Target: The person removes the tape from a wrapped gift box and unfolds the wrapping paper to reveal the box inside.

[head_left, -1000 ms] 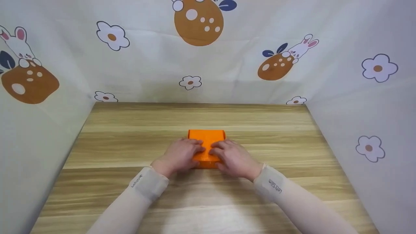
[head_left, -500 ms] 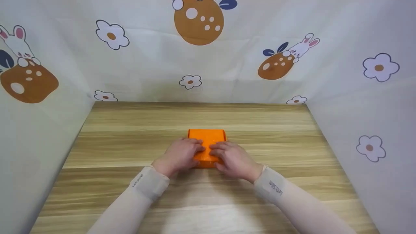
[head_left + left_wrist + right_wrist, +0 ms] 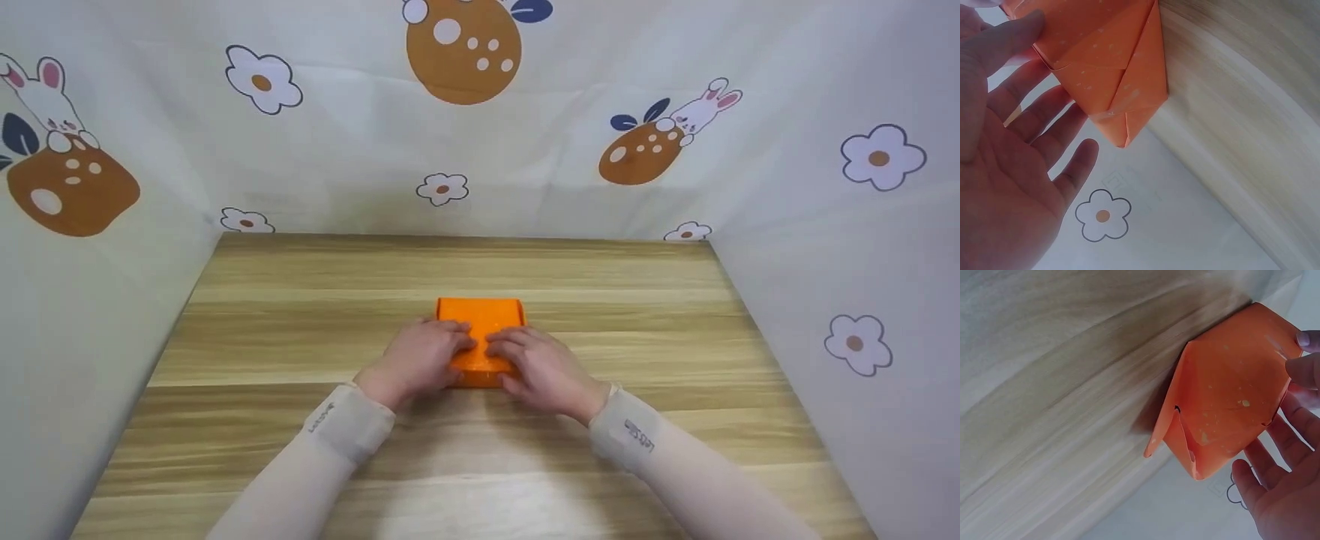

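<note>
An orange folded paper box (image 3: pixel 480 313) sits on the wooden table, a little above the middle of its near half in the head view. My left hand (image 3: pixel 420 358) grips its left side, fingers curled over the top and thumb at the near face. From the right, my right hand (image 3: pixel 546 373) holds it the same way, its fingertips a short gap from the left ones. In the left wrist view the side of the box (image 3: pixel 1095 62) shows overlapping folded flaps and a pointed corner. Seen from the right wrist, the other side (image 3: pixel 1224 382) has a loose flap standing out and pale specks.
Wood-grain tabletop (image 3: pixel 300 285) surrounds the box. A pale cloth (image 3: pixel 337 150) printed with rabbits, oranges and flowers stands behind the table and along both sides. Both wrists wear pale bands (image 3: pixel 349 424) with lettering.
</note>
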Demonstrator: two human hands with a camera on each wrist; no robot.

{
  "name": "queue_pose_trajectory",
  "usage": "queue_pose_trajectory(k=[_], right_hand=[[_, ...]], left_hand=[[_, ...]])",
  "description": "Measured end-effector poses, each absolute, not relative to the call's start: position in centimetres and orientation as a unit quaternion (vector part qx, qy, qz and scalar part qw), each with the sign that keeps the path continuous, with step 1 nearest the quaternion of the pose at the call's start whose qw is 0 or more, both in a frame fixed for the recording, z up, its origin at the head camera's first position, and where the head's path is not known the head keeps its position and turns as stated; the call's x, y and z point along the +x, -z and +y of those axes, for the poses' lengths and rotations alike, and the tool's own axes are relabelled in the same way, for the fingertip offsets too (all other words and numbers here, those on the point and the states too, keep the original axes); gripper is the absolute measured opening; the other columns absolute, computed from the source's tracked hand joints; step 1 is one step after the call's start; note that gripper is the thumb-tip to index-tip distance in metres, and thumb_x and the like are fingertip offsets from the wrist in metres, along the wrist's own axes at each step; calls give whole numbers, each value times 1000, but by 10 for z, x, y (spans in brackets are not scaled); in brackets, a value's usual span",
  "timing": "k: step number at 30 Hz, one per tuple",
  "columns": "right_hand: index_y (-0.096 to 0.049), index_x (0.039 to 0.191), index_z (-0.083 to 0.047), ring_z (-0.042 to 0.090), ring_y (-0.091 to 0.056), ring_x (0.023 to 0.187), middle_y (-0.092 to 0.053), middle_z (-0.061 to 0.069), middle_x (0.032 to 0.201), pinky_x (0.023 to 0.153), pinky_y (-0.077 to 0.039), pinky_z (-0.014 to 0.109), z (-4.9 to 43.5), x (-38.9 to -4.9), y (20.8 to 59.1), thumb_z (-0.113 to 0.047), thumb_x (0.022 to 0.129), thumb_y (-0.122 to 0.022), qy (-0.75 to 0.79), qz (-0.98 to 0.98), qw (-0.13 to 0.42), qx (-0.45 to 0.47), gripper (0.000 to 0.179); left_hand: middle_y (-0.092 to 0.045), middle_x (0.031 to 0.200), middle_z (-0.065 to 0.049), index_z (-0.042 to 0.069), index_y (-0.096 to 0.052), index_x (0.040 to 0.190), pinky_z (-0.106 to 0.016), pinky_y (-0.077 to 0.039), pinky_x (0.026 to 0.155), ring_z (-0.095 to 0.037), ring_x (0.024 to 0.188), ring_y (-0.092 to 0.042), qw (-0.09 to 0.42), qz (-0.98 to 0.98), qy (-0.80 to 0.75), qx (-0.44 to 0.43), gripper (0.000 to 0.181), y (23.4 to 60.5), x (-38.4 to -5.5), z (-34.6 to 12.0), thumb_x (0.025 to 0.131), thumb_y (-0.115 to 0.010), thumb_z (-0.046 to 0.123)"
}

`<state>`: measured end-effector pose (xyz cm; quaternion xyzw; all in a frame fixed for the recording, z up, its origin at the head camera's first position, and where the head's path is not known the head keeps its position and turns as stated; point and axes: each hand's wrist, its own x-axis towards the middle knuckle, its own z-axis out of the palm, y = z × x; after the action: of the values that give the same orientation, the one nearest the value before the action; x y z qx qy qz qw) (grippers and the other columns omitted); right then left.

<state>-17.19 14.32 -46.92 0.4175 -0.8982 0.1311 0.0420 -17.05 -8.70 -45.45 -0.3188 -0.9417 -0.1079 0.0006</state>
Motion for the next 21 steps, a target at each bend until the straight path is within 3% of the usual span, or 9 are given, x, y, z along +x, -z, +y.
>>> queue_pose_trajectory(k=[4,12,21], right_hand=[[-66,114,-12,23,-53,125,-59,4,135,108,-38,40,144,-172,469,-21,89,-70,-145,-901,35,408,27],[-59,136,-8,26,-51,125,-58,7,135,108,-38,43,145,-171,468,-25,91,-68,-118,-899,36,420,49],[-72,118,-12,26,-55,121,-61,6,131,105,-41,44,142,-173,459,-21,92,-67,-121,-895,49,428,28]], left_hand=[[-63,132,-10,10,-72,121,-53,-40,102,-28,122,-58,4,-940,110,-322,38,455,-171,-87,86,-75,22],[-62,134,-8,12,-72,122,-50,-42,99,-27,123,-57,-4,-942,98,-321,40,456,-172,-88,84,-78,26],[-61,136,-8,11,-72,123,-51,-43,99,-28,124,-56,-11,-942,98,-319,41,455,-172,-88,85,-77,26]])
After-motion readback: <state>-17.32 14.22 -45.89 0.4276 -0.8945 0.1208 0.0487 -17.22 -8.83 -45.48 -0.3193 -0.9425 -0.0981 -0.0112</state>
